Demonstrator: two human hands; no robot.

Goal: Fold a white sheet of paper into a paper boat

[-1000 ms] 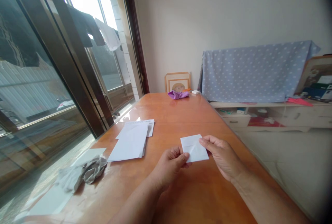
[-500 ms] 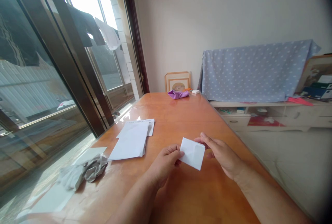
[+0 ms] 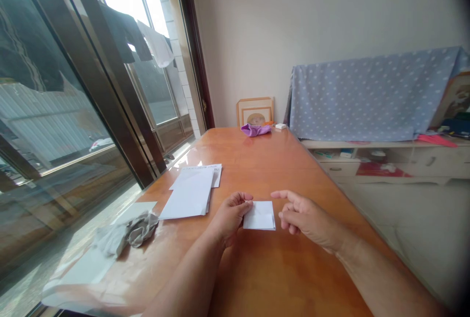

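Note:
My left hand (image 3: 237, 211) pinches the left edge of a small folded sheet of white paper (image 3: 260, 216) between thumb and fingers. The paper is roughly square, with layered edges showing at its lower right. Just to its right is my right hand (image 3: 299, 214), apart from the paper, its index finger pointing left and the other fingers loosely curled with nothing in them. Beyond my left forearm, a stack of white paper sheets (image 3: 189, 194) lies on the wooden table (image 3: 264, 165), with some writing along the far edge.
Grey gloves or cloth (image 3: 141, 229) lie at the table's left side on pale sheets. A purple cloth (image 3: 255, 131) and a small white box (image 3: 280, 126) sit at the far end. Glass doors (image 3: 36, 126) stand left; a low white cabinet (image 3: 341, 167) stands right.
The folded paper has turned to lie more squarely and shifted slightly left with my left hand. My right hand has come away from its right edge. The view has tilted slightly.

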